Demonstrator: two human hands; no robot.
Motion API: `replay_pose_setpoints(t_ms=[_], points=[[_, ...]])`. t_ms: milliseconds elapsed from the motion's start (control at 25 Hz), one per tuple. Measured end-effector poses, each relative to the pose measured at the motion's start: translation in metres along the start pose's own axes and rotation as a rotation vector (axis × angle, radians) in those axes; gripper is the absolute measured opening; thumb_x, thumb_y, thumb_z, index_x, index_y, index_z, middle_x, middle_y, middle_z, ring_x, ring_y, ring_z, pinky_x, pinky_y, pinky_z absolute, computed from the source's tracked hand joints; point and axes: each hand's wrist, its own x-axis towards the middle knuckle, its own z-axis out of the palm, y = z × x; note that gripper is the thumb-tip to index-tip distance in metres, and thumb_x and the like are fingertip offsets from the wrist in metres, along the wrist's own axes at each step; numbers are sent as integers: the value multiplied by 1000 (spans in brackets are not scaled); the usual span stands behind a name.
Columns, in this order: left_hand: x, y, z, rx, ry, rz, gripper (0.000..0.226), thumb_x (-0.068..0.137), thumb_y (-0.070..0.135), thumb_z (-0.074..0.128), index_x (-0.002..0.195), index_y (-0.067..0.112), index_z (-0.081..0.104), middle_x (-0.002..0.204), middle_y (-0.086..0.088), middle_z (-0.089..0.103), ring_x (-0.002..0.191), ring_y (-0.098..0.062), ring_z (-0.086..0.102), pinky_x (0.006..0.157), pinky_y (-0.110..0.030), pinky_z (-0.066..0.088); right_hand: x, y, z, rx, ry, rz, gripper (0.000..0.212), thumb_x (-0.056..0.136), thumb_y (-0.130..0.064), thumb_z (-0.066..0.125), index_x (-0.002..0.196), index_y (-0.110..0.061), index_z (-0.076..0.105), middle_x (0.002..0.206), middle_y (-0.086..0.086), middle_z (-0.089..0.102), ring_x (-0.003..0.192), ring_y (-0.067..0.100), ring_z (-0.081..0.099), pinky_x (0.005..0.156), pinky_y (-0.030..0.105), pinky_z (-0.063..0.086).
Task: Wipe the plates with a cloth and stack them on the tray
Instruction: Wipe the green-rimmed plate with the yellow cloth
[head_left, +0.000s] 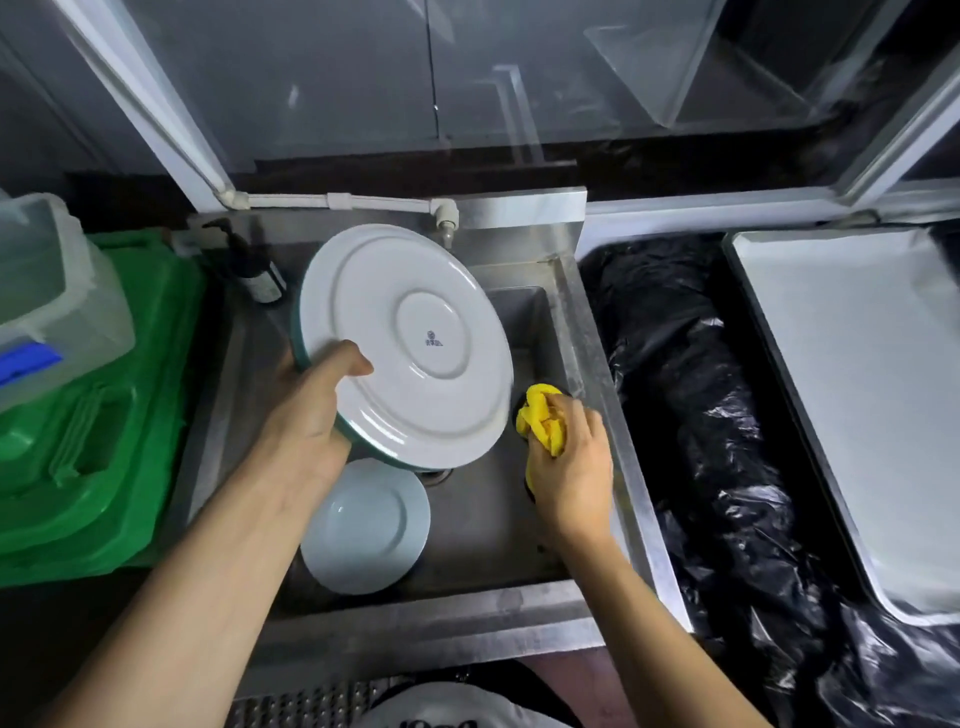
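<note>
Plate (415, 353) underside up, bunched yellow cloth (543, 420), white tray (857, 395)

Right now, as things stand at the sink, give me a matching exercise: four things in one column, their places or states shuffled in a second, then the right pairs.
Column one:
1. large plate
2. small plate
3. yellow cloth
4. tray

Column two:
A. bunched in the right hand
B. lying flat in the sink
C. far right, past the black plastic
D. tilted in the left hand, underside to the camera

Pairs: 1-D, 2-B, 3-A, 4-C.
</note>
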Motion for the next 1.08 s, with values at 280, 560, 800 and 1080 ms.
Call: replay_pose_setpoints(t_ms=[280, 560, 800, 1080], points=[[8, -36, 14, 103, -58, -80, 56, 66, -2, 62, 121, 10, 65, 95, -5, 69, 91, -28, 65, 85, -42, 52, 16, 118, -1, -538, -30, 203, 54, 72, -23, 85, 117, -8, 62, 115, 22, 58, 99, 44, 56, 82, 49, 47], [12, -56, 22, 132, -54, -152, 41, 61, 0, 64, 95, 23, 68, 89, -5, 70, 89, -29, 65, 84, -43, 52, 3, 146, 4, -583, -206, 286, 78, 81, -39, 78, 148, -18, 45, 138, 19, 50, 127, 41, 48, 102, 50, 40], [10, -45, 32, 100, -85, -152, 36, 57, 3, 64, 87, 21, 71, 88, -7, 70, 87, -28, 65, 82, -41, 50, 0, 77, -9, -186, -127, -169, 79, 77, -9, 73, 150, -19, 44, 147, 9, 48, 133, 30, 47, 108, 45, 42], [15, -23, 28, -9, -81, -235, 58, 63, 13, 68, 121, 12, 68, 116, -8, 73, 110, -28, 69, 94, -41, 53, 2, 20, -16, -97, -1, -537, 55, 96, -6, 66, 148, -10, 48, 153, 9, 46, 147, 26, 38, 119, 54, 31]])
